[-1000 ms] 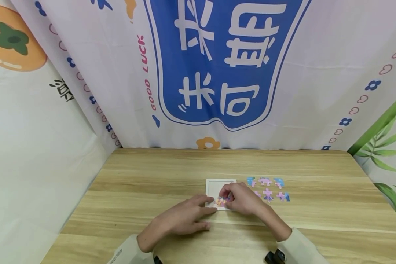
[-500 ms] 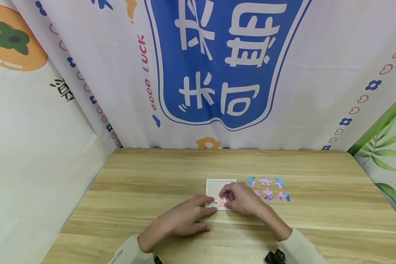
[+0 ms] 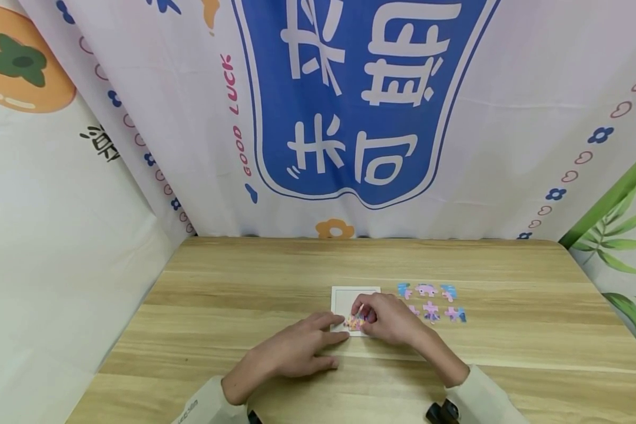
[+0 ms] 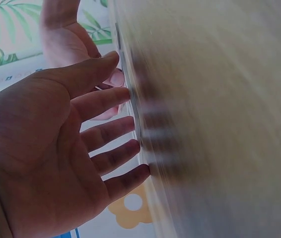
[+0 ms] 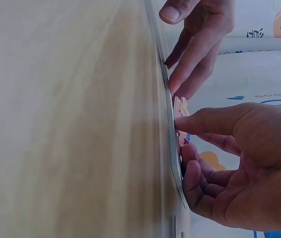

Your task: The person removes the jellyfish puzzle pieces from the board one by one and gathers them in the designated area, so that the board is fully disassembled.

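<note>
A thin white puzzle board [image 3: 343, 299] lies on the table, with colourful jigsaw pieces [image 3: 354, 322] at its near edge. My left hand [image 3: 301, 348] has its fingers extended, and the fingertips rest at the board's left side. In the left wrist view its fingers are spread along the board's edge. Over the board's near right part, my right hand [image 3: 392, 318] pinches a jigsaw piece [image 5: 181, 106] between thumb and fingers. That piece stands slightly above the board in the right wrist view. The right hand covers the board's right side, so how the pieces join there is hidden.
To the right of the board, several loose pink and blue jigsaw pieces [image 3: 430, 309] lie in two rows, partly behind the right hand. The wooden table [image 3: 233, 294] reaches back to a printed white curtain [image 3: 201, 194].
The jigsaw piece under my right fingers has tilted slightly, and the right fingertips have shifted a little. My left hand stays in place on the board.
</note>
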Demonstrator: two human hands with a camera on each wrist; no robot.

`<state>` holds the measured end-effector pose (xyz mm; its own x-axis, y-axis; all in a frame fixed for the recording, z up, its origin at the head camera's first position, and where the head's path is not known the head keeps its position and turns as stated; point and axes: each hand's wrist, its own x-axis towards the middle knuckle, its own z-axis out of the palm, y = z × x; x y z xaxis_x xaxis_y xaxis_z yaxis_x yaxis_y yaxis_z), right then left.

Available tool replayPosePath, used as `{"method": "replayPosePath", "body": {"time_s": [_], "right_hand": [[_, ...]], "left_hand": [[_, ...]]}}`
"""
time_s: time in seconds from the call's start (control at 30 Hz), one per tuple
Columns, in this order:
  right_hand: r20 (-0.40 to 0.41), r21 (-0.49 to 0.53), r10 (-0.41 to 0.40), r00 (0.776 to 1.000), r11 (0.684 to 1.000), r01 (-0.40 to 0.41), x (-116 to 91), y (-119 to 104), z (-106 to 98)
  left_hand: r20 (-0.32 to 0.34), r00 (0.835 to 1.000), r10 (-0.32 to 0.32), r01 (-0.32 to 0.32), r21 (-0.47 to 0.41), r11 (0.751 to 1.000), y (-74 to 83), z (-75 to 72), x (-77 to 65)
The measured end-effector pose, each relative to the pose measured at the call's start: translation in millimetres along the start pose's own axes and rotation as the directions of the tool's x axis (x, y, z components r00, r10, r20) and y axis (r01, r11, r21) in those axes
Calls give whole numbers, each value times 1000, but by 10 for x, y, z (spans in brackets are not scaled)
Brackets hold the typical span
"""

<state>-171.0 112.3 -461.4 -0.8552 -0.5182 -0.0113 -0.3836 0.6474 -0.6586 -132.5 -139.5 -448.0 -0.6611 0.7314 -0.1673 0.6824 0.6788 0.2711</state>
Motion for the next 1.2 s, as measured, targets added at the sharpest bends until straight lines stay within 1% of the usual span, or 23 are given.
{"method": "replayPosePath", "body": {"time_s": [0.2,0.4,0.63,0.8,0.97,1.1,1.2], "right_hand": [[-7,-13,-7,1000,1000,7,-6,-10,0],[-7,40,-14,1000,999,15,-6,5,11],[3,108,-48,999,993,48,-17,32,17],[4,125,-59,998,990,58,-23,27,15],[-13,138,-68,998,988,69,-31,25,15],[-14,143,-56,998,988,57,-35,30,17],[-3,167,-41,999,985,41,-46,29,10]], "left_hand": [[3,1000,-6,6,-3,1000,3,-3,1],[6,1000,-10,10,-10,1000,1,-7,6],[7,1000,-4,4,-9,1000,0,-8,3],[1,1000,3,-3,-9,1000,5,-11,-7],[-1,1000,3,-3,-10,1000,5,-13,-11],[2,1000,3,-3,-9,1000,4,-16,-12],[5,1000,3,-3,-12,1000,3,-18,-11]]}}
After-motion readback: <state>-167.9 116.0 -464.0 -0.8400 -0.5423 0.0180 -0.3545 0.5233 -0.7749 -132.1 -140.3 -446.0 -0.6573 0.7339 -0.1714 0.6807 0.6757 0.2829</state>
